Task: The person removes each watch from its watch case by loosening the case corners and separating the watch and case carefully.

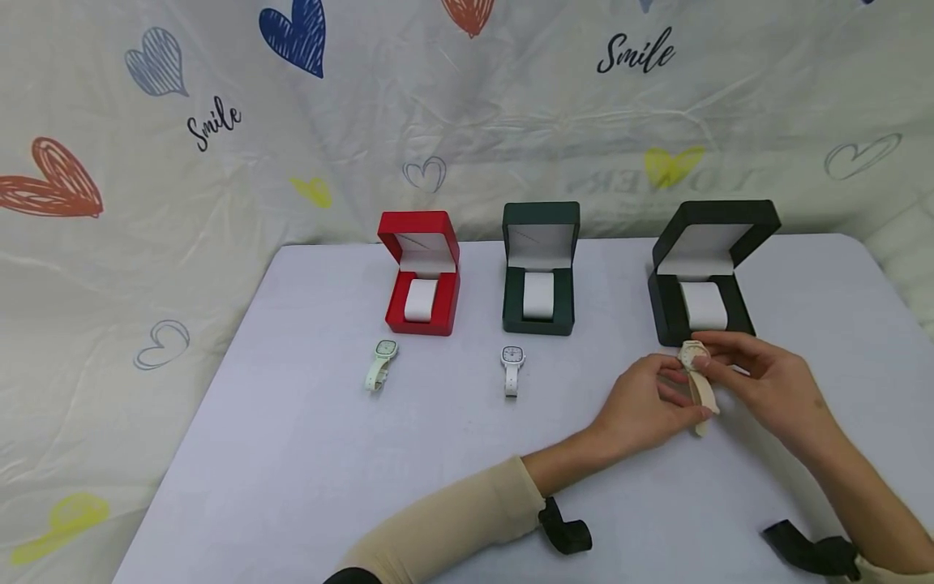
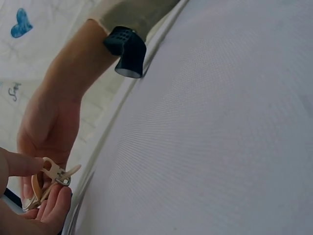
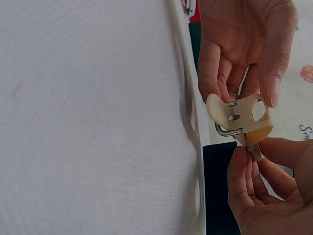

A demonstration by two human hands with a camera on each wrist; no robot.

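Observation:
Both hands hold one cream watch [image 1: 703, 388] at the front edge of the open black watch box [image 1: 667, 312]. The right hand [image 1: 777, 385] pinches the watch near its dial. Lower down, the thumb and fingers of the left hand [image 1: 642, 401] grip the strap. In the right wrist view the strap [image 3: 252, 115] is fastened into a loop, its metal buckle facing the camera and its loose end sticking out. The left wrist view also shows the buckle [image 2: 62, 179] between the two hands. Inside the black box sits a white cushion [image 1: 704, 306].
An open red box [image 1: 454, 304] and an open green box [image 1: 513, 312], each with a white cushion, stand left of the black one. In front of them lie a pale green watch [image 1: 377, 371] and a white watch [image 1: 512, 375]. A white cloth covers the table [image 1: 306, 470].

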